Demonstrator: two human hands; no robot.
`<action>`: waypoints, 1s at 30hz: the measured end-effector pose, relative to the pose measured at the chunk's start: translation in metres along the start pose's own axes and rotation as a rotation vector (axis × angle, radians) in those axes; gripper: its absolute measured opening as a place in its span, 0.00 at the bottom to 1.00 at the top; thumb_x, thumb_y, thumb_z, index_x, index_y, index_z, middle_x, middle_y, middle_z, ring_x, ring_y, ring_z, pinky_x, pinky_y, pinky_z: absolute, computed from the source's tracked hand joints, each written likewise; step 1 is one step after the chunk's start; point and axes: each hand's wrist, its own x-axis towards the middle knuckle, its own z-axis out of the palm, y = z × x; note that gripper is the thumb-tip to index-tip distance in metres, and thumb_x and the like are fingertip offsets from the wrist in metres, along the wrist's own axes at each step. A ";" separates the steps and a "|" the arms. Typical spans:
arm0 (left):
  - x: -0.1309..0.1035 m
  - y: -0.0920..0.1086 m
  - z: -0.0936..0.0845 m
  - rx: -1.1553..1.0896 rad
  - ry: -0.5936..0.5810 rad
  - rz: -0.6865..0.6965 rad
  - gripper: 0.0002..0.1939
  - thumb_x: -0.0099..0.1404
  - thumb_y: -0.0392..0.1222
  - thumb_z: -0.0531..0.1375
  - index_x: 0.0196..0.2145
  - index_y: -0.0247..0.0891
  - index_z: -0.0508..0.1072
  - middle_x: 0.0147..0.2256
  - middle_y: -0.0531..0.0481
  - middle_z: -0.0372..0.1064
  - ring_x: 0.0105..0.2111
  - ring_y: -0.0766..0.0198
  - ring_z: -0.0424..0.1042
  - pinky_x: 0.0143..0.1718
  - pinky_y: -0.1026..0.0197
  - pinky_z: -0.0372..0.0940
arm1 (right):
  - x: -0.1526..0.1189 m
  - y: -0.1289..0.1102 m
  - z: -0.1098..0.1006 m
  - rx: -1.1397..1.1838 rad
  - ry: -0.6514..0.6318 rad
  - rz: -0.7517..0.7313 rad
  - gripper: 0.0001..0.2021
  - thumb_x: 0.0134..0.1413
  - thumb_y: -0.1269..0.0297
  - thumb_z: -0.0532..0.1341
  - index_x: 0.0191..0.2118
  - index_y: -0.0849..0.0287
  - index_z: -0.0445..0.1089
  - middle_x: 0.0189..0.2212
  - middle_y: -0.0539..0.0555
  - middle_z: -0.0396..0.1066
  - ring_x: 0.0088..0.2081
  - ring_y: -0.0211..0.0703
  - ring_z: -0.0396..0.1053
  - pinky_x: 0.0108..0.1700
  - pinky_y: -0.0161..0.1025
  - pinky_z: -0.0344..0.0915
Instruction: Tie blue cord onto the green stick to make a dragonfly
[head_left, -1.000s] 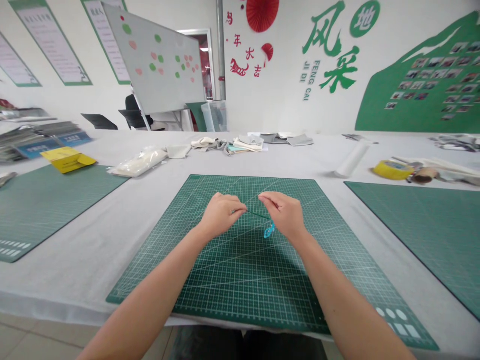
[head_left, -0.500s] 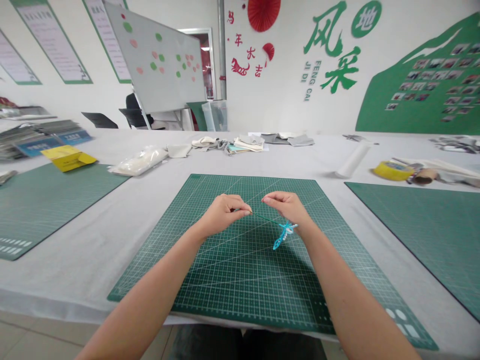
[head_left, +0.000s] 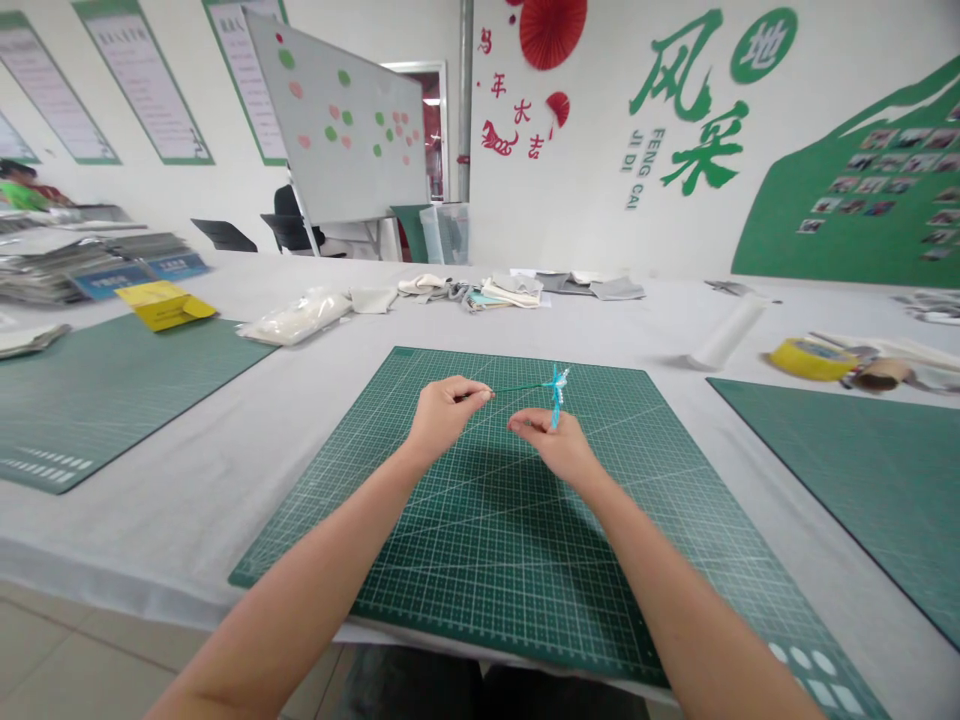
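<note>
My left hand [head_left: 445, 415] pinches the free end of a thin green stem [head_left: 519, 388] between thumb and fingertips. At the stem's other end is a light blue and white craft flower [head_left: 558, 384], which hangs to the right with one blue petal pointing down. My right hand [head_left: 553, 438] is just below and in front of the flower, its thumb and fingers pressed together. Whether a fine strand lies in that pinch is too small to see. Both hands are above a green cutting mat [head_left: 480, 560] with a white grid.
More cutting mats lie to the left [head_left: 150, 390] and right [head_left: 847, 450]. Behind are a yellow folded card [head_left: 165, 305], a clear plastic bag [head_left: 296, 318], fabric scraps [head_left: 510, 290], a white roll [head_left: 727, 332] and a yellow tape roll [head_left: 814, 358]. A person in green [head_left: 22, 192] is far left.
The flower has swung up and away from me, from beside my right wrist to above my right hand. My right hand has dropped lower; my left still pinches the stem. The view has shifted left.
</note>
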 end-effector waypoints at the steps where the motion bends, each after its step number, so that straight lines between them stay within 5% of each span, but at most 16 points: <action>1: 0.000 -0.001 0.000 0.001 0.014 -0.011 0.08 0.60 0.42 0.59 0.31 0.39 0.78 0.32 0.50 0.75 0.34 0.62 0.72 0.38 0.60 0.65 | -0.001 -0.003 0.002 -0.021 0.003 -0.006 0.11 0.55 0.59 0.56 0.33 0.55 0.75 0.31 0.50 0.75 0.34 0.43 0.70 0.38 0.40 0.63; 17: 0.000 -0.008 0.001 0.137 0.064 -0.042 0.08 0.60 0.40 0.58 0.31 0.41 0.78 0.32 0.52 0.76 0.35 0.62 0.73 0.39 0.59 0.64 | -0.015 -0.030 0.011 -0.181 -0.009 -0.183 0.12 0.60 0.62 0.53 0.32 0.54 0.73 0.25 0.47 0.72 0.27 0.38 0.68 0.32 0.34 0.60; 30: -0.007 0.000 0.005 0.596 -0.038 0.176 0.12 0.65 0.40 0.53 0.33 0.43 0.77 0.32 0.52 0.74 0.34 0.62 0.71 0.39 0.58 0.57 | -0.017 -0.036 0.007 -0.155 0.080 -0.242 0.12 0.61 0.63 0.52 0.36 0.53 0.74 0.33 0.49 0.76 0.35 0.42 0.72 0.38 0.36 0.63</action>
